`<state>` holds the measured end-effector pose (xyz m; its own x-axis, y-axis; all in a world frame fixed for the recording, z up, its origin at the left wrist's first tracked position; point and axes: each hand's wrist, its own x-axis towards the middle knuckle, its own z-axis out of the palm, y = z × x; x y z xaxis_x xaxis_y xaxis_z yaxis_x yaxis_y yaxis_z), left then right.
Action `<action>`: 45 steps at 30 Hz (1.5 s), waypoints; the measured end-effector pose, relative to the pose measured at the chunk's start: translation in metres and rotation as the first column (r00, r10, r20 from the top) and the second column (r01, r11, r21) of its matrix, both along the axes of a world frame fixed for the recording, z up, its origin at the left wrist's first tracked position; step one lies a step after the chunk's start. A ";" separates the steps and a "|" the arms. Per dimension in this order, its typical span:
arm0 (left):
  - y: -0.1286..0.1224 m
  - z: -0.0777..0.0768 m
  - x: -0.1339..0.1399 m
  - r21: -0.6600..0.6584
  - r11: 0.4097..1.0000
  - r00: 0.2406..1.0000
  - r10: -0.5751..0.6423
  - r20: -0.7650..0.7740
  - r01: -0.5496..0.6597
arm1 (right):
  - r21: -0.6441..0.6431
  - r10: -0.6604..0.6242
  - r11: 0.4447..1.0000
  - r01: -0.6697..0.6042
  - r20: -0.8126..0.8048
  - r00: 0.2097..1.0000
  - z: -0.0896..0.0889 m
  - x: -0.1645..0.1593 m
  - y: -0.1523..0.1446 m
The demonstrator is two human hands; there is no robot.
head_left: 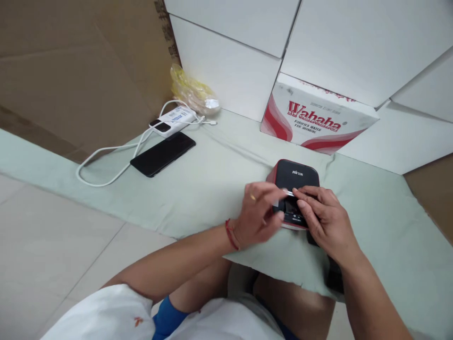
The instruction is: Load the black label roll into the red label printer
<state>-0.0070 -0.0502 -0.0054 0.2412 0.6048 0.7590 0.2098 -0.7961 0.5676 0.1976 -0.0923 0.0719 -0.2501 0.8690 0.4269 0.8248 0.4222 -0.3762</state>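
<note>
A small black-and-red boxy device point(296, 175) with an upside-down brand mark stands near the table's front edge. Across its middle runs a thin white strip point(290, 193), above a dark recess point(291, 205). My left hand point(260, 212) is at the device's left side, slightly blurred. Its fingertips reach the strip's left end, while the thumb is held apart, lower down. Over the right side lies my right hand point(323, 215), gripping the device, index fingertip by the strip and thumb at the recess. My fingers hide part of the device.
A black phone point(163, 154) lies at the left beside a white power bank point(175, 121) with a looped white cable point(102, 150). Behind them is a crumpled yellowish plastic bag point(194, 92). A Wahaha carton point(314, 115) leans against white boxes point(226, 66). Brown cardboard point(81, 71) walls the left.
</note>
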 end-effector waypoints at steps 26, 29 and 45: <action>0.040 -0.007 0.016 -0.579 0.447 0.723 -0.288 0.628 0.682 | 0.086 0.025 0.996 -0.033 0.091 0.996 0.008 -0.013 -0.058; 0.041 -0.010 0.015 -0.600 0.440 0.736 -0.270 0.621 0.668 | -0.041 -0.109 0.993 0.112 0.074 0.991 0.025 -0.005 -0.035; 0.043 -0.013 0.020 -0.576 0.388 0.676 -0.198 0.710 0.719 | -0.513 -0.114 0.812 0.280 0.330 0.937 0.071 0.024 0.024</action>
